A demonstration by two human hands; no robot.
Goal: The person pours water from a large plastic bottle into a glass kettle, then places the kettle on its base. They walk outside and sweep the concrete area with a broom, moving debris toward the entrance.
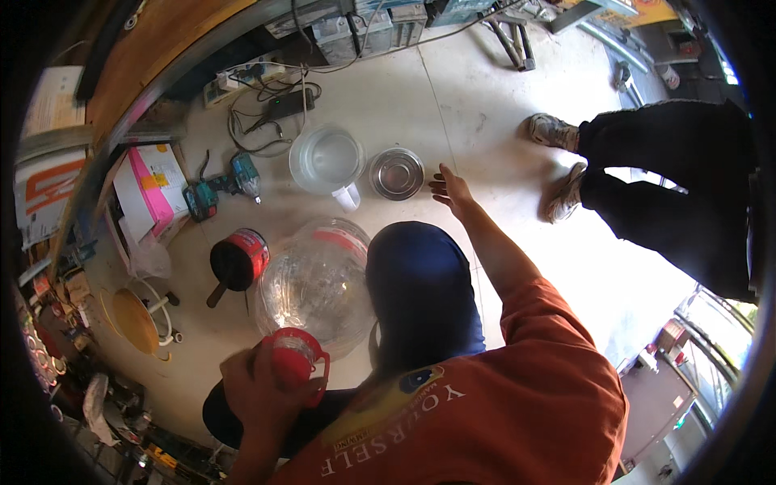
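My left hand (257,384) is closed around a red plastic lid with a loop handle (296,356), which sits at the near end of a large clear plastic jar (311,283). Whether the lid is screwed onto the jar, I cannot tell. The jar rests on the floor beside my bent knee. Stretched out to the front, my right hand (453,192) is open with its fingers apart. Just left of its fingertips stands a round shiny metal bowl (398,175), with a small gap between. Next to that bowl is a clear plastic jug with a handle (327,159).
A teal cordless drill (222,186) and a black-and-red can (240,259) lie left of the jar. Cables and a black adapter (291,103) are farther back. Another person in dark trousers (663,174) stands at the right. A small round yellow stool (134,320) is at the left.
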